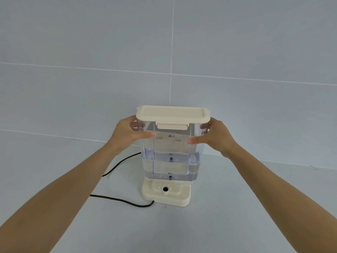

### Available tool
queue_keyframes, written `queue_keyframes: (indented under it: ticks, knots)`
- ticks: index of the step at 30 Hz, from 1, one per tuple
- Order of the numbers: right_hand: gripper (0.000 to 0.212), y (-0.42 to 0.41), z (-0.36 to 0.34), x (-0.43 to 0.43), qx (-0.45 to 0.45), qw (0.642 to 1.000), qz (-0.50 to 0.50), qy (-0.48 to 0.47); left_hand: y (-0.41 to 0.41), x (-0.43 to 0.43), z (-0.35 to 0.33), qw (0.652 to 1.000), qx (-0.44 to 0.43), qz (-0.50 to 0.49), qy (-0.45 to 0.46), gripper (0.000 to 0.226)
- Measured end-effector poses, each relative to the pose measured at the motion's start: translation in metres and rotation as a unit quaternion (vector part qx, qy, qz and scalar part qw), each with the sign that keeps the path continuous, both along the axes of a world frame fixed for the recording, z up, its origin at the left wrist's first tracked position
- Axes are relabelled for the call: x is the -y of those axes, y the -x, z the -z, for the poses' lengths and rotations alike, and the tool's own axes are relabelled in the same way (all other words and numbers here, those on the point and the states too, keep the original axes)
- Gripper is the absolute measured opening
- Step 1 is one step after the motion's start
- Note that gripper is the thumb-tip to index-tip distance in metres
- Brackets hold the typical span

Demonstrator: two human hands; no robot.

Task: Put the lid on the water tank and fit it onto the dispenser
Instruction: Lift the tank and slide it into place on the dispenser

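A clear plastic water tank (170, 161), partly filled with water, stands upright in the middle of the view. A cream lid (172, 114) sits on its top, front clip down. My left hand (130, 133) grips the tank's upper left side and my right hand (212, 138) grips its upper right side. Below the tank lies the cream dispenser base (166, 193) with a round hole facing up. The tank's bottom is over the base's rear part; whether it touches the base I cannot tell.
A black power cord (120, 199) runs from the base's front left corner across the grey counter (237, 207), looping behind my left forearm. A grey tiled wall (91, 79) rises close behind the dispenser.
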State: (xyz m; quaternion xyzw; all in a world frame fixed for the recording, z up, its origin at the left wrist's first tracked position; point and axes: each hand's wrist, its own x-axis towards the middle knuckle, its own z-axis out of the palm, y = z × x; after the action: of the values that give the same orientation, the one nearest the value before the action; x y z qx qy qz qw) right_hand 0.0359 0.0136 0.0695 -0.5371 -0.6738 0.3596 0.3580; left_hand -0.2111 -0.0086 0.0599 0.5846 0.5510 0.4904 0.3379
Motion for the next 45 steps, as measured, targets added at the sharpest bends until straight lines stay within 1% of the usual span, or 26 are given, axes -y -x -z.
queue_keyframes:
  ticks: [4,13,19,24,31,33,38,45]
  knots:
    - [0.048,0.009,0.003,-0.006,0.011,1.000,0.002,-0.010,0.010,-0.007,0.002,1.000,0.002,-0.001,0.008,0.044]
    - [0.057,0.016,0.010,-0.010,0.048,0.998,0.022,-0.018,0.017,-0.023,0.008,0.999,0.004,0.031,0.030,0.043]
    - [0.058,0.016,0.017,-0.008,0.052,0.998,0.028,-0.007,0.018,-0.029,0.010,0.997,-0.022,0.059,0.033,0.048]
    - [0.048,0.016,0.021,-0.007,0.053,0.998,0.021,-0.004,0.020,-0.029,0.015,0.996,-0.026,0.071,0.040,0.050]
    - [0.070,0.018,0.030,-0.006,0.077,0.996,0.034,0.000,0.019,-0.025,0.021,0.995,-0.029,0.078,0.050,0.056]
    - [0.070,0.019,0.033,-0.005,0.078,0.996,0.038,0.003,0.020,-0.024,0.025,0.995,-0.032,0.077,0.055,0.057]
    - [0.071,0.022,0.041,-0.002,0.073,0.996,0.042,0.012,0.023,-0.025,0.035,0.994,-0.033,0.078,0.067,0.051]
    - [0.069,0.024,0.044,-0.002,0.080,0.996,0.045,0.013,0.025,-0.026,0.040,0.995,-0.031,0.081,0.058,0.057]
